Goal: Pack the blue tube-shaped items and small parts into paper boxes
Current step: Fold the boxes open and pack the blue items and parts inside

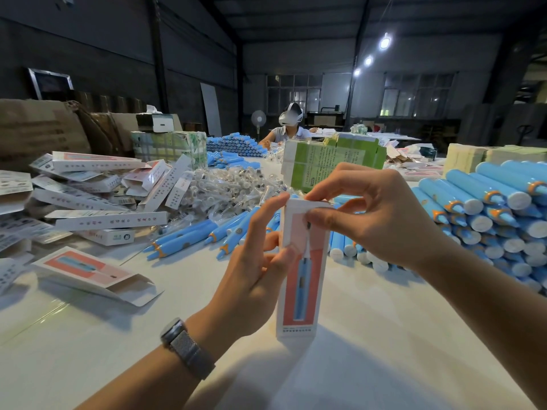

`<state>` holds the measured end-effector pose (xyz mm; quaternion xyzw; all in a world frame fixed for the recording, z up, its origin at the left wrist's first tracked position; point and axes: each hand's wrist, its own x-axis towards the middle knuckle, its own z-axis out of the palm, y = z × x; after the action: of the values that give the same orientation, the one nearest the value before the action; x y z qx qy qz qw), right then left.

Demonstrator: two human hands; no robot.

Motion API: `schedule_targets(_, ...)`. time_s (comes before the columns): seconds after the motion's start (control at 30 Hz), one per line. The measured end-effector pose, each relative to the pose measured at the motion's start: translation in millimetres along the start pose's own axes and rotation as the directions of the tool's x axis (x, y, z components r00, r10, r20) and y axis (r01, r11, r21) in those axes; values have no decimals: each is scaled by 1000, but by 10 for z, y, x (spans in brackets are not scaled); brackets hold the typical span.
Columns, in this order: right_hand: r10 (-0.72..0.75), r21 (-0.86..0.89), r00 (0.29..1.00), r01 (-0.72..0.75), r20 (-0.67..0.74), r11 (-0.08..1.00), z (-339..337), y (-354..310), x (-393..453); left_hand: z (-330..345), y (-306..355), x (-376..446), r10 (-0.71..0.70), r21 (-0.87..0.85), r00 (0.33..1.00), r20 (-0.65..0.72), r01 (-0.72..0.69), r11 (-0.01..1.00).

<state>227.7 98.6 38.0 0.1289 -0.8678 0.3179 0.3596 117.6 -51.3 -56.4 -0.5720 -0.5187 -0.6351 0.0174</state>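
A tall white paper box (299,294) with a red panel and a printed blue tube stands upright on the white table (384,335). My left hand (254,270) grips its left side, thumb on the front. My right hand (376,214) pinches the box's top flap, thumb on the front face and fingers curled over the top edge. Loose blue tubes (195,235) lie just behind the box. A big stack of blue tubes (491,214) fills the right side. A heap of small clear-bagged parts (228,184) sits behind the loose tubes.
Filled and empty white boxes (97,196) pile up at the left, and one open box (94,272) lies flat at the front left. Green cartons (328,164) stand behind my hands. A person sits at the table's far end (288,128).
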Motion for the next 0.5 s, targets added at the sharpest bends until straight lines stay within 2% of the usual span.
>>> schedule_targets(0.3,-86,-79,995,89,44,993,-19,-8,7,-9,28,1,-10,-23,1000,-28,9,1000)
schedule_targets(0.5,-89,-71,996,91,24,993,31,15,-10,-27,50,9,-3,0,1000,-13,3,1000)
